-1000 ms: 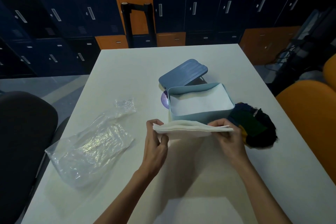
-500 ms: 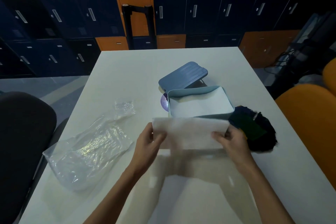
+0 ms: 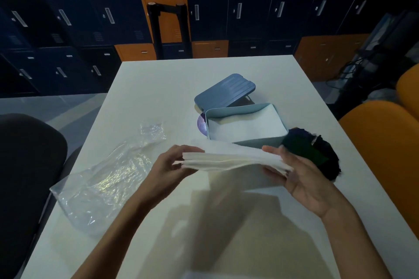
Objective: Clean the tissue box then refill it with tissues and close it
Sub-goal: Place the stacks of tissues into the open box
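Observation:
A light blue tissue box [image 3: 254, 142] stands open on the white table [image 3: 158, 88], with white tissue lying inside it. Its darker blue ribbed lid [image 3: 224, 93] leans tilted behind the box. A flat stack of white tissues [image 3: 226, 158] hangs in the air just in front of the box. My left hand [image 3: 172, 165] pinches the stack's left end. My right hand [image 3: 301, 176] holds its right end from below, thumb on top.
A crumpled clear plastic bag [image 3: 106, 179] lies on the table to the left. A dark cloth [image 3: 315, 154] sits to the right of the box. A purple disc [image 3: 201, 123] peeks out left of the box. Orange chairs [image 3: 383, 142] stand at right, a dark chair [image 3: 25, 165] at left.
The tissue stack was tipped up with its broad face toward me half a second ago; it lies flat again now, held a little lower and closer to me.

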Demonstrator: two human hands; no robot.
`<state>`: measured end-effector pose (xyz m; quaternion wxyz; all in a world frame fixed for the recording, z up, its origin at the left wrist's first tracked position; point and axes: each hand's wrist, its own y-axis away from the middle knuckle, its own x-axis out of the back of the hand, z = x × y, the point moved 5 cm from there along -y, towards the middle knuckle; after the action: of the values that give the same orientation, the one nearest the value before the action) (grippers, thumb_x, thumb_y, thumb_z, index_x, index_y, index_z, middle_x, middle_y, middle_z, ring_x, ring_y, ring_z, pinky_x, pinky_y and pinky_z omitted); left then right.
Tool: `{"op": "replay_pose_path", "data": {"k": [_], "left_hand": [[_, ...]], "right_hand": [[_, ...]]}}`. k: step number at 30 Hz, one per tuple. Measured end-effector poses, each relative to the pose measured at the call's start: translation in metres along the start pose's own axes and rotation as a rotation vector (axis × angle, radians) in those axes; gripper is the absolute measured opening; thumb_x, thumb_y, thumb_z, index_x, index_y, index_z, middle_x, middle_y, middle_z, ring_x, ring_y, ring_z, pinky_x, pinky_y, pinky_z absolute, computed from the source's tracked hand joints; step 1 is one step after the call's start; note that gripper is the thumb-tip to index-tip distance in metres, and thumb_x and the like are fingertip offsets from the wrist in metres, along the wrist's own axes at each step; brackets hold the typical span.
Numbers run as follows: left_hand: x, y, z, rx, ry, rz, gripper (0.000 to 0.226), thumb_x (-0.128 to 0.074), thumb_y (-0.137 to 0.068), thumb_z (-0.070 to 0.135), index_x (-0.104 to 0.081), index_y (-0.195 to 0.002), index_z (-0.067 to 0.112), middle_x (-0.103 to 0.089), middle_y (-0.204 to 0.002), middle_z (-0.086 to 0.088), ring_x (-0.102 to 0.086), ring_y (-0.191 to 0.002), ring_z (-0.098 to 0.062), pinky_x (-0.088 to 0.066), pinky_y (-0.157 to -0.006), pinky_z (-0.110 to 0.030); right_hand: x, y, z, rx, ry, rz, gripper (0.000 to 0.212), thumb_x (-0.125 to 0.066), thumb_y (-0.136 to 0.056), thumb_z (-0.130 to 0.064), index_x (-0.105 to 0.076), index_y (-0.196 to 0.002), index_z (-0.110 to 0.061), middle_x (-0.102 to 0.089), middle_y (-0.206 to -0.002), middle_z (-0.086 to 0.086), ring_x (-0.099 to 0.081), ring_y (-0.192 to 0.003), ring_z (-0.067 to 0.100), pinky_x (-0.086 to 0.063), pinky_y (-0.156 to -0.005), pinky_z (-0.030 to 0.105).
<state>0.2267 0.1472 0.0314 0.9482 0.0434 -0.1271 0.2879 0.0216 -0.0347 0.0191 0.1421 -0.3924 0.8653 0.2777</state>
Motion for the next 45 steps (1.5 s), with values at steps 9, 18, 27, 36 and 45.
{"op": "replay_pose_path", "data": {"k": [9, 18, 27, 36, 45], "left_hand": [[-0.014, -0.002, -0.017, 0.026, -0.095, 0.078, 0.011, -0.066, -0.090, 0.023, -0.072, -0.098, 0.022, -0.068, -0.112, 0.012, -0.061, -0.100, 0.007, -0.049, -0.088, -0.020], [-0.013, 0.005, -0.016, 0.143, 0.222, 0.117, 0.018, -0.059, -0.093, 0.008, -0.073, -0.100, 0.017, -0.075, -0.095, 0.001, -0.068, -0.087, -0.009, -0.054, -0.074, -0.024], [-0.030, 0.006, -0.023, 0.007, 0.180, 0.150, 0.011, -0.048, -0.087, 0.009, -0.054, -0.096, 0.007, -0.058, -0.086, -0.009, -0.054, -0.079, -0.014, -0.045, -0.069, -0.025], [-0.045, 0.016, -0.061, 0.095, -0.002, 0.194, 0.012, -0.044, -0.088, 0.018, -0.052, -0.096, 0.014, -0.052, -0.084, -0.001, -0.045, -0.076, -0.010, -0.040, -0.071, -0.030], [-0.021, -0.018, 0.018, 0.093, 0.160, 0.163, 0.013, -0.066, -0.088, 0.009, -0.062, -0.100, 0.007, -0.068, -0.096, -0.008, -0.065, -0.080, -0.017, -0.056, -0.070, -0.038]], "right_hand": [[-0.001, 0.000, 0.006, -0.051, 0.437, -0.135, 0.087, -0.093, -0.044, -0.040, -0.058, -0.121, -0.019, -0.068, -0.119, -0.003, -0.061, -0.113, 0.006, -0.051, -0.081, 0.015], [0.006, -0.006, 0.000, 0.097, 0.520, 0.073, 0.018, -0.063, -0.087, -0.010, -0.069, -0.101, -0.019, -0.075, -0.094, -0.001, -0.071, -0.083, 0.009, -0.053, -0.066, 0.016], [0.003, -0.009, 0.007, 0.353, 0.566, 0.178, 0.016, -0.065, -0.084, 0.004, -0.067, -0.094, -0.008, -0.065, -0.080, -0.003, -0.060, -0.071, 0.001, -0.047, -0.063, 0.012], [0.017, -0.026, 0.038, 0.282, 0.703, 0.335, 0.036, -0.062, -0.081, 0.005, -0.061, -0.101, -0.024, -0.067, -0.093, -0.016, -0.063, -0.088, -0.002, -0.046, -0.070, 0.012], [-0.003, -0.009, -0.060, 0.390, 0.605, 0.343, 0.019, -0.067, -0.085, -0.007, -0.067, -0.103, -0.013, -0.072, -0.095, 0.000, -0.068, -0.084, 0.012, -0.057, -0.075, 0.025]]}}
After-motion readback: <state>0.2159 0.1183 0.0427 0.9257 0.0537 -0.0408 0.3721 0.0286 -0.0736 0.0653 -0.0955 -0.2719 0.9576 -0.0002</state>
